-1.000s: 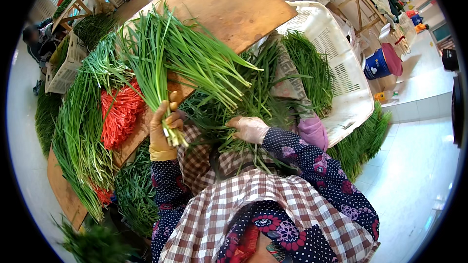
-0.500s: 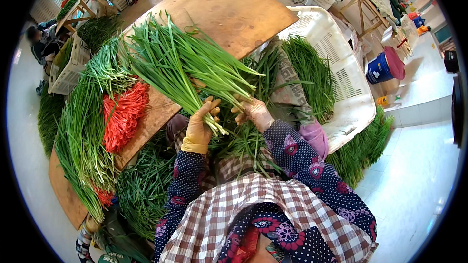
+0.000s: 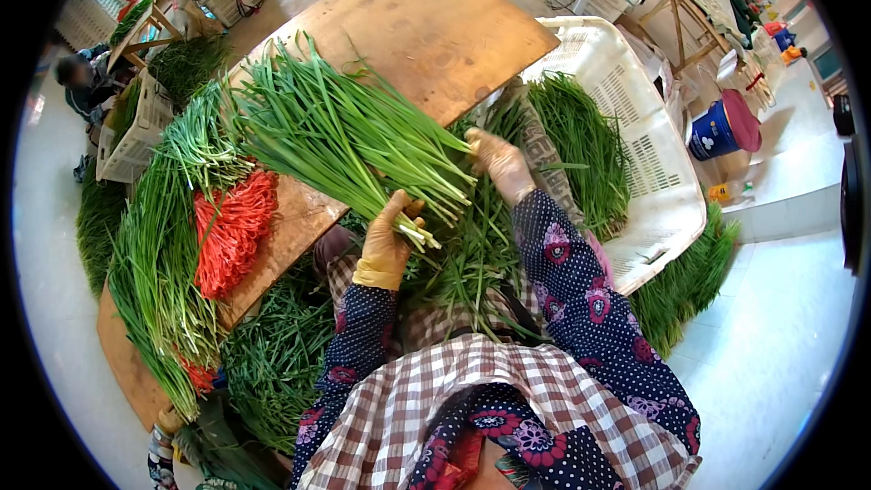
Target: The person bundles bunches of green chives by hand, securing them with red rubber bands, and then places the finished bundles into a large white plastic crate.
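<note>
A loose bunch of green garlic chives (image 3: 318, 127) lies slantwise over the near edge of the wooden board (image 3: 417, 32), its pale stem ends toward me. My gloved left hand (image 3: 388, 240) is closed round the lower stems, and their cut ends stick out past the fingers. Beside the bunch's upper right stem ends is my gloved right hand (image 3: 499, 165), its fingers pinched together at the tip of a stem. Loose leaves (image 3: 472, 272) hang over my checked apron (image 3: 454, 381) below both hands.
Red ties (image 3: 234, 236) lie on the board beside a long pile of chives (image 3: 150, 263) at left. A white crate (image 3: 671, 181) at right holds more chives (image 3: 585, 150) and a printed sack. A blue bucket (image 3: 712, 132) stands beyond. Another person (image 3: 82, 82) sits far left.
My right hand has moved up and to the right, from beside my left hand to the upper stem ends. My left hand keeps its hold and has shifted slightly right.
</note>
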